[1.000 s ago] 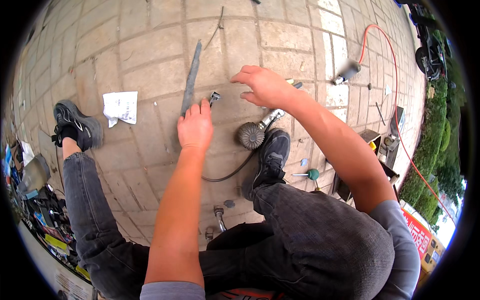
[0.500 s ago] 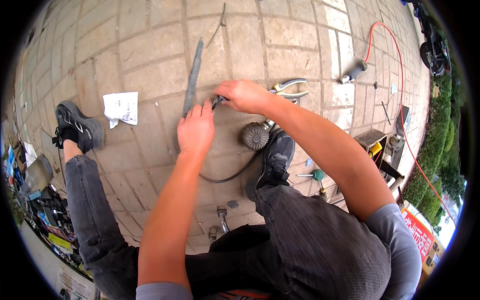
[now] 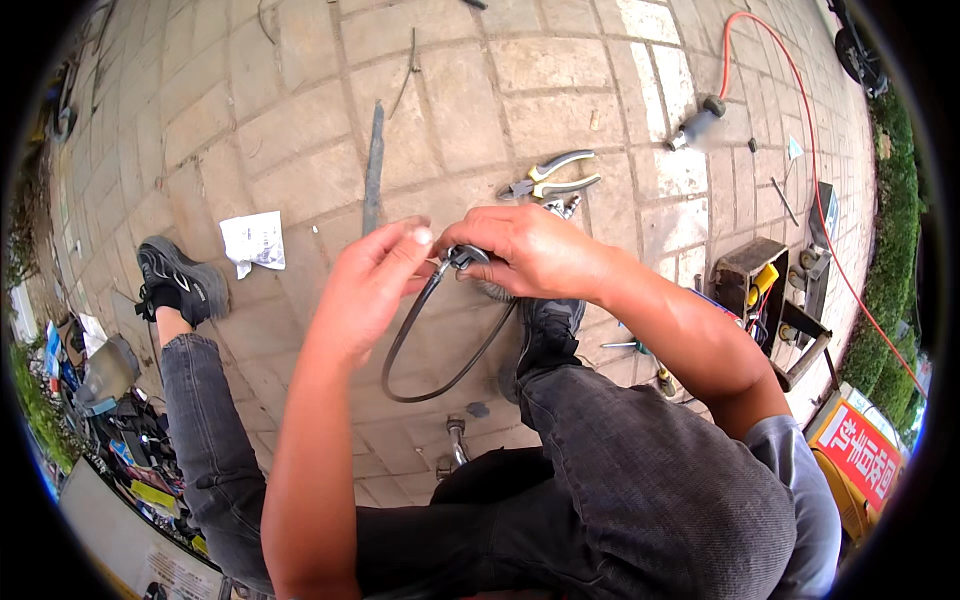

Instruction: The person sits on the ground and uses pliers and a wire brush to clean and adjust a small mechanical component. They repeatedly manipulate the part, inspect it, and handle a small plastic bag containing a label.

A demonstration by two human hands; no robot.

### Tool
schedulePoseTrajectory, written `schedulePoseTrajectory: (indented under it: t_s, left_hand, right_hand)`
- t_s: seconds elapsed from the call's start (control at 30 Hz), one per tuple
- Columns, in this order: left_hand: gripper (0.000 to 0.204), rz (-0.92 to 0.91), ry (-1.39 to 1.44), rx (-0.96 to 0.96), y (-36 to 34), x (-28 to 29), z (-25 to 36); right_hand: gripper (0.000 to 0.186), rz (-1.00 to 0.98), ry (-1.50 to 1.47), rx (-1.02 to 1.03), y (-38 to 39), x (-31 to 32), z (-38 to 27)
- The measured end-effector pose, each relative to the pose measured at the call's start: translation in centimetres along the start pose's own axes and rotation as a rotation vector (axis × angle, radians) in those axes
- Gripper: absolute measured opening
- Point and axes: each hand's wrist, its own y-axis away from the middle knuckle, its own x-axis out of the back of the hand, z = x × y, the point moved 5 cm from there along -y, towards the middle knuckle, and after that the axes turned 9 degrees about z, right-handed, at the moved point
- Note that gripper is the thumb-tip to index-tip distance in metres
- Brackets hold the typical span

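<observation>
A thin black flexible cable (image 3: 418, 401) with a silvery metal end fitting (image 3: 466, 254) was in front of the person, between the two hands. The right hand (image 3: 540, 250) grasped the fitting, thumb below and fingers above. The left hand (image 3: 375, 275) was just beside it, fingers half bent and thumb raised; whether it touched the cable I could not tell. The fitting slanted from lower left to upper right, and the cable left its lower-left end, dropped toward the person, rounded a wide bend and rose to the right until the right hand hid it. The loop thus opened upward, its lowest curve nearest the person's lap. Close on the right stood a black right shoe (image 3: 552, 335), near the rising side of the loop. Just beyond the right hand lay pliers with yellow-and-grey handles (image 3: 532, 186), jaws leftward; beyond the left hand a flat dark-grey strip (image 3: 374, 170) ran lengthwise away. Between these two stretched tan paving (image 3: 462, 100), and more reached leftward to a crumpled white packet (image 3: 252, 242).
</observation>
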Motion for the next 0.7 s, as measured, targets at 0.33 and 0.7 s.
schedulePoseTrajectory:
  t_s: [0.33,0.7]
  left_hand:
    - [0.033,-0.241,0.254,0.098,10.0,-1.4,2.4]
    - [0.025,-0.185,0.515,0.012,18.4,-0.1,4.0]
  right_hand:
    - [0.039,0.024,-0.244,0.163,2.1,0.9,-7.1]
    - [0.045,-0.133,-0.434,0.308,2.0,3.3,-14.8]
